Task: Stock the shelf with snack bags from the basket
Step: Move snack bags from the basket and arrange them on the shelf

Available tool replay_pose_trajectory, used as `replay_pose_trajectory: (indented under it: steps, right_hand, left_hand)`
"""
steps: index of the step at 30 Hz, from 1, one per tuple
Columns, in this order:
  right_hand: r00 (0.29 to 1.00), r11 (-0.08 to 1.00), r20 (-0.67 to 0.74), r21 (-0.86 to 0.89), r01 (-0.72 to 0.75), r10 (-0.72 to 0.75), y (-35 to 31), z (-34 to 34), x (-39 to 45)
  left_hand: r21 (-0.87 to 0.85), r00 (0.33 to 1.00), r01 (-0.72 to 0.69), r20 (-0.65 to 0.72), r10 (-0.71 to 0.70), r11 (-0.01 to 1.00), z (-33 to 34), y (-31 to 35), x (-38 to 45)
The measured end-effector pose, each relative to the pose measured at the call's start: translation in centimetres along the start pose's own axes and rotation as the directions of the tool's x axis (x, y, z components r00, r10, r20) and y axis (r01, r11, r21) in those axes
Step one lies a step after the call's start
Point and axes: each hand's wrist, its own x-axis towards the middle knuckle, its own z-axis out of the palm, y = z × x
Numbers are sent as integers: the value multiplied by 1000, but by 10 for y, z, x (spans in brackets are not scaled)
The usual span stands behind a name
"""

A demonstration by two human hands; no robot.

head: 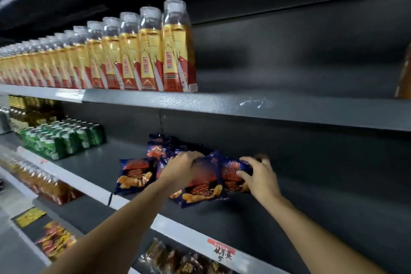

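**Both hands setting snack bags on the middle shelf**

Snack bags, dark blue w/ red-orange print: several are already on the middle shelf (311, 184). The front bag (204, 187) lies near the shelf's front edge, tilted back, printed face up and toward the camera. Its long axis runs roughly front to back, top seam toward the rear wall, bottom edge toward the aisle. The left hand (182, 169) comes over its upper part, fingers curled down over the top seam, gripping it; prob. steadying or pushing it into line w/ the others.

Just right of it, touching, is a second bag (236, 173), same orientation, face up. The right hand (259, 176) holds it from the right side, thumb on the printed face, fingers curled behind; grasping, not released. Judgement: the two-hand hold keeps soft puffy packs from sliding or flopping while they get squared up side by side.

A third bag (135, 176) lies free to the left, face up, apart from either hand. More bags (160, 147) are stacked behind, toward the back wall; count unclear, blurred.

Further out: green cans (64, 140) at the left of the same shelf, well apart from the bags. The shelf above carries a long row of gold-labelled bottles (138, 51). Lower shelves hold other packets, too blurred to name. A red price tag (220, 249) sits on the front rail. The basket isn't in view.
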Motion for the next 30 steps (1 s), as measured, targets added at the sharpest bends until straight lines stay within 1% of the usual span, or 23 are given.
replay_pose_trajectory:
  steps: [4, 8, 10, 14, 16, 19, 23, 25, 26, 28, 29, 30]
  right_hand:
    - [996, 995, -3, -46, -85, 85, -2, 13, 12]
    - [985, 986, -57, -24, -162, 160, -2, 28, 22]
    - [982, 984, -78, -15, -176, 174, -3, 36, 26]
    - [979, 982, -112, -66, -179, 171, -4, 51, 40]
    - [975, 976, -118, -93, -199, 187, -4, 58, 48]
    - [976, 972, -132, -133, -192, 174, -6, 70, 63]
    - [978, 979, -123, -92, -181, 169, -6, 90, 85]
    - [985, 985, -101, -83, -150, 142, 0, 102, 94]
    - [987, 990, -92, -33, -138, 135, 4, 108, 99]
    - [991, 990, -109, -111, -91, 79, 12, 117, 107]
    - [994, 988, -91, -138, -76, 63, 16, 120, 109]
    - [992, 989, -87, -110, -97, 88, 18, 121, 110]
  left_hand:
    - [-69, 990, -117, 76, 122, 991, 16, -13, 31]
    - [-96, 963, -212, 147, 224, 973, 22, -31, 53]
    - [-137, 950, -242, 167, 263, 961, 25, -38, 60]
    - [-183, 933, -286, 169, 317, 941, 28, -50, 67]
    - [-187, 931, -285, 180, 318, 940, 28, -56, 68]
    - [-190, 934, -266, 193, 302, 945, 28, -66, 68]
    - [-170, 937, -227, 231, 263, 959, 33, -75, 65]
    - [-163, 940, -207, 240, 242, 965, 35, -78, 64]
    - [-163, 941, -199, 244, 235, 966, 36, -79, 64]
    - [-168, 940, -191, 254, 229, 967, 39, -80, 65]
    - [-170, 939, -191, 256, 231, 967, 41, -79, 65]
    - [-173, 938, -198, 251, 238, 965, 43, -78, 66]
